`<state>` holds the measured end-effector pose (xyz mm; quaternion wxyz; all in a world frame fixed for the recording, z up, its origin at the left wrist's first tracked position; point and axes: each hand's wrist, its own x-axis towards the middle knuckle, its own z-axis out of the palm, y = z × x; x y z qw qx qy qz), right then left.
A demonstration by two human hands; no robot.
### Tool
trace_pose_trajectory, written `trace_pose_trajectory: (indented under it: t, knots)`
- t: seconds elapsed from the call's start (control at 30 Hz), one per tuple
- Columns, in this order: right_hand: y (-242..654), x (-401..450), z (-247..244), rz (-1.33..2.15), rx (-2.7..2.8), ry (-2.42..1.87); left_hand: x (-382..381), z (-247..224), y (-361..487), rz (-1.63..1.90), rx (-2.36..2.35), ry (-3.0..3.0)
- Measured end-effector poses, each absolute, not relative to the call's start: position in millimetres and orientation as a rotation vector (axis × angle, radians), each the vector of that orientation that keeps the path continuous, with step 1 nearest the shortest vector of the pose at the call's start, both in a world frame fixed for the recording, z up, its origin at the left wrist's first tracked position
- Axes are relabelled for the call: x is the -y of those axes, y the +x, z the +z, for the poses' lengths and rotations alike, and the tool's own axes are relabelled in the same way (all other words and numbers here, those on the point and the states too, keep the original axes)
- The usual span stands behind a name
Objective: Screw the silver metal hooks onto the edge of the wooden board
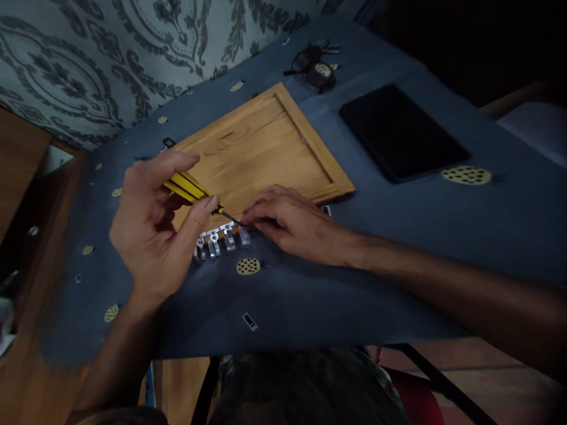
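My left hand (pixel 153 227) is closed around the yellow-and-black handle of a screwdriver (pixel 191 188), thumb low on it and index finger at its top end. The thin shaft slants down to the right, its tip by the right end of a shiny metal hook rail (pixel 221 229). Several curved hooks hang from that rail, which lies along the near edge of a framed wooden board (pixel 248 150). My right hand (pixel 295 224) is at the same end of the rail, fingertips pinched together by the screwdriver's tip. Whatever they hold is too small to make out.
Everything lies on a table with a dark blue pineapple-print cloth (pixel 319 301). A black tablet (pixel 403 133) rests right of the board. Dark sunglasses (pixel 312 69) are behind it, with what looks like keys. Patterned wallpaper (pixel 172 35) rises at the back.
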<state>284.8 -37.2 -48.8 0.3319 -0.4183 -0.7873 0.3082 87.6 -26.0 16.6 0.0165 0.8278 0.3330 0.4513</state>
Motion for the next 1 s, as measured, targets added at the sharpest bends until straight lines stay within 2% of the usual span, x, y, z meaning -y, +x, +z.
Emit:
trace_pose_trajectory:
  t: [0.67,1.0]
  knots:
    - [286,29,-39,0.953,2.017,-1.132,20,17,81,1.344,-0.826,2.558]
    - [280,32,-47,0.809,2.055,-1.132,19,12,81,1.383,-0.821,2.471]
